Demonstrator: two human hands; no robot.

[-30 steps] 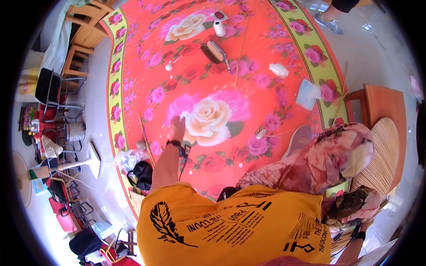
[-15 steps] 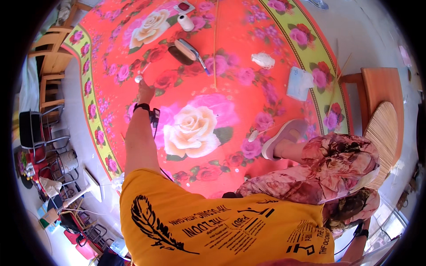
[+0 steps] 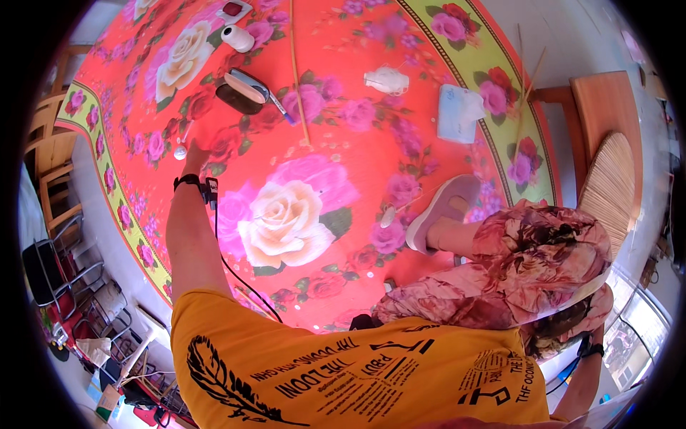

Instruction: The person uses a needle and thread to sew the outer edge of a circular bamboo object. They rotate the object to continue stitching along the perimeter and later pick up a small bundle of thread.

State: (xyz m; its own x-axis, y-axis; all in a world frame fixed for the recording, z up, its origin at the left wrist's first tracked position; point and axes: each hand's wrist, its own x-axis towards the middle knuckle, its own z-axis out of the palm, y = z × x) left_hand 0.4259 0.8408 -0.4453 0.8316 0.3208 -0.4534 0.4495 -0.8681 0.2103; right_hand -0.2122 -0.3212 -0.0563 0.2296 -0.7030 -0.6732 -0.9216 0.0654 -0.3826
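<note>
My left hand (image 3: 197,153) reaches out over the red flowered cloth (image 3: 300,286), a dark band and black cable at its wrist. Right beside its fingers is a small round white piece (image 3: 180,153), with a thin pale line running up from it. The fingers blend into the red pattern, so their grip is unclear. Low on the right, my right hand (image 3: 597,336) is largely hidden by the patterned trouser leg; a dark band circles that wrist too. Farther up from my left hand lie an open brown eyeglass case (image 3: 239,98) and a blue pen (image 3: 281,107).
A thread cone (image 3: 237,39), a white thread bundle (image 3: 386,81), a blue tissue pack (image 3: 457,114) and a long thin stick (image 3: 296,71) lie on the cloth. A wooden stool (image 3: 607,107) stands right, chairs (image 3: 53,268) left. My sandalled foot (image 3: 443,214) rests on the cloth.
The view has shifted, so most things on the cloth sit farther left. My left hand stays by the small white piece, its fingers now less distinct. Slightly more of my right forearm shows.
</note>
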